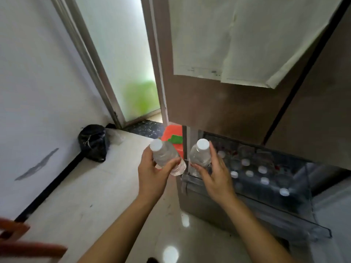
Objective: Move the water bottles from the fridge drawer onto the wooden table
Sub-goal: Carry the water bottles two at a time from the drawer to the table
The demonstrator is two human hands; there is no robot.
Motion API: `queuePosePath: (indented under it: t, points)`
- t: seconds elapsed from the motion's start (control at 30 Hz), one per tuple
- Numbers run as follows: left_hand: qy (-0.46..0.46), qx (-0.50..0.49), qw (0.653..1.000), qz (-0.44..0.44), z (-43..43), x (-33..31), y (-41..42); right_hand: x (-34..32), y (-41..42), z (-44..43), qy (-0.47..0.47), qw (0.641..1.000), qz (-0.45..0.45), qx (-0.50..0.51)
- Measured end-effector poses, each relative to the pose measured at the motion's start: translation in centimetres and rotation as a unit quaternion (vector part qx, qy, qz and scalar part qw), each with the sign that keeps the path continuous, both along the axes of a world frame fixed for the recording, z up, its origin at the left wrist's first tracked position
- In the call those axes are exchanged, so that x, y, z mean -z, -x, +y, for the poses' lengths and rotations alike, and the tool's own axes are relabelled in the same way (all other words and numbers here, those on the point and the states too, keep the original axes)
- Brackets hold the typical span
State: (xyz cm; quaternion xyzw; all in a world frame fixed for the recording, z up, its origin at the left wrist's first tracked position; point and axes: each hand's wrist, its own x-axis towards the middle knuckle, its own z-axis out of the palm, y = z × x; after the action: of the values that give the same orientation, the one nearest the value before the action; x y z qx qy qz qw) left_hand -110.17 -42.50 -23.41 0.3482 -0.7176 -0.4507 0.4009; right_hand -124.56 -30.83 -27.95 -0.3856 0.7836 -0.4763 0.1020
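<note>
Two clear plastic water bottles with white caps are held up near the middle of my view, one in each hand. The left hand (152, 173) wraps around the left bottle (167, 158), thumb across the front and fingers behind. That bottle tilts with its cap toward eleven o'clock and hangs over the pale glossy floor (98, 196), outside the drawer. At three o'clock from it, the right hand (214, 175) clasps the right bottle (199, 156), thumb low on its front and long fingers up its side. This one stands almost upright above the nine o'clock corner of the open, clear-walled fridge drawer (266, 211).

Inside the drawer I count several more white-capped bottles (263, 169) standing upright, from three to four o'clock of the right hand. The brown fridge door (218, 103) above carries white paper sheets (237, 44).

At nine o'clock from the hands a black plastic bag (94, 143) sits against the white wall. An orange-red object with a green patch (171, 137) lies just beyond the left bottle; I cannot tell what it is. A blurred reddish wooden edge (19, 242) shows at eight o'clock.
</note>
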Motion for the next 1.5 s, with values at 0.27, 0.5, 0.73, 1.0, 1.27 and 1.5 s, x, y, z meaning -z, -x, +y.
queuePosePath:
  t: [0.27, 0.5, 0.73, 1.0, 1.27, 1.5]
  points:
    - [0.013, -0.109, 0.993, 0.048, -6.8, -3.7, -17.5, -4.4, -14.3, -9.8, 0.064, 0.988, 0.005, -0.139]
    - [0.013, -0.184, 0.982, 0.035, -13.3, -4.8, -38.2, -4.2, -33.0, -20.9, 0.049, 0.971, 0.036, -0.230]
    - [0.035, -0.316, 0.948, 0.024, -17.8, -5.1, -56.9, -5.4, -50.9, -30.0, 0.054, 0.924, 0.046, -0.376]
    - [0.010, -0.452, 0.892, 0.000, -22.1, -1.9, -72.2, -2.9, -67.4, -40.9, 0.044, 0.853, 0.027, -0.520]
    - [0.041, -0.556, 0.828, -0.053, -34.5, -2.4, -85.7, -0.5, -83.2, -56.9, 0.043, 0.802, 0.025, -0.595]
    - [0.047, -0.589, 0.803, -0.081, -44.4, -3.8, -96.6, -2.8, -93.6, -69.7, 0.054, 0.763, 0.070, -0.640]
